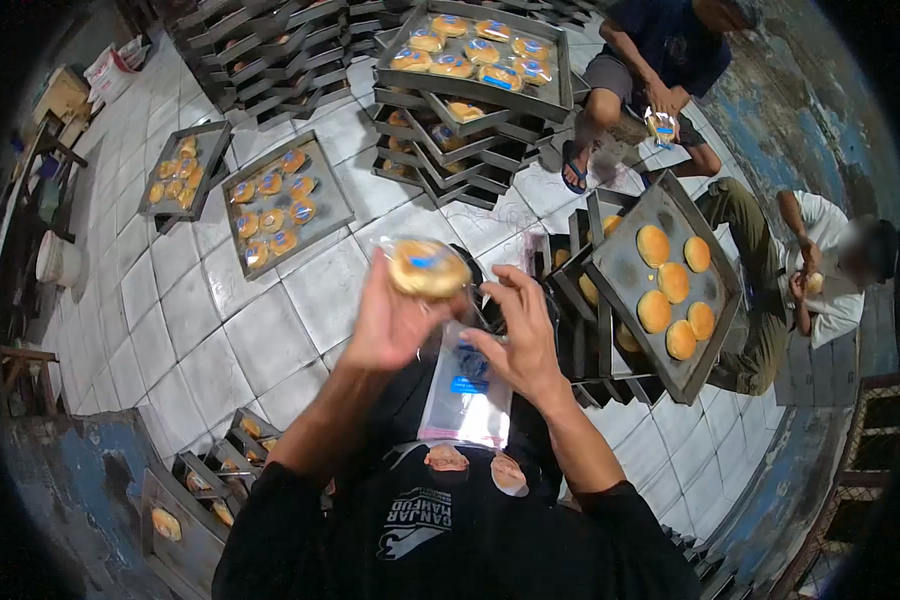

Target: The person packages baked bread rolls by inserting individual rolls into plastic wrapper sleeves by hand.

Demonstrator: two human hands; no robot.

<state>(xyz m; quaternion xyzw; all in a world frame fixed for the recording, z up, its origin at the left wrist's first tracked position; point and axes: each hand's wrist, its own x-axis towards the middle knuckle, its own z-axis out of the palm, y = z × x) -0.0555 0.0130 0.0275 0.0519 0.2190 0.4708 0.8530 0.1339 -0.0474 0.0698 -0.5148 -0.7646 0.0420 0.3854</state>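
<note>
In my left hand (395,318) rests a round golden bun (430,270) in a clear wrapper with a blue label, slightly blurred by motion. My right hand (523,335) is just right of the bun, its fingers curled but apart, with nothing visible between them. A stack of clear plastic bags (467,395) with blue print lies on my lap, and my right thumb is close to its top end; whether it touches the bags I cannot tell. Right of my right hand, unwrapped buns (673,282) lie on a tilted metal tray (625,265).
Wrapped buns fill a tray (560,95) atop a stack at the back. Two more trays of wrapped buns, one nearer (335,215) and one farther (225,135), are on the tiled floor (260,340). Two people (670,50) sit at the right, each holding a bun.
</note>
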